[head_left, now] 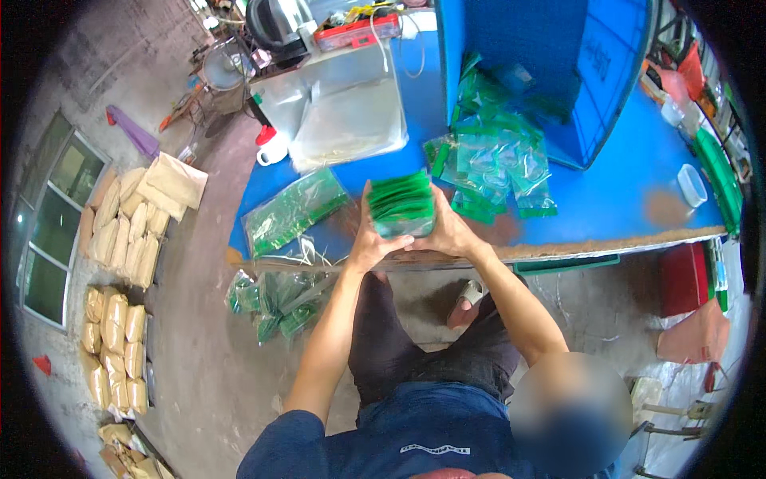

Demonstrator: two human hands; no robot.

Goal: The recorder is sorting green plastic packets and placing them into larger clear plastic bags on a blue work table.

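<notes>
Near the front edge of the blue table (pixel 582 209), I hold a thick stack of green-edged plastic packets (pixel 401 199). My left hand (pixel 369 239) is closed on the stack's left side, and my right hand (pixel 448 227) grips its right side. The thumbs meet at the near end. Just beyond my right hand lies a loose pile of similar clear and green packets (pixel 499 164), spilling from a blue crate (pixel 613 88) tipped on its side. To the left of my left hand rests a filled clear bag with green contents (pixel 295 209).
Clear plastic sheets or bags (pixel 351 120) lie at the back left, near a white cup (pixel 272 150) and a kettle (pixel 275 28). A small clear tray (pixel 692 185) sits at the right. Below the table's left front edge hang green-and-clear bags (pixel 279 302).
</notes>
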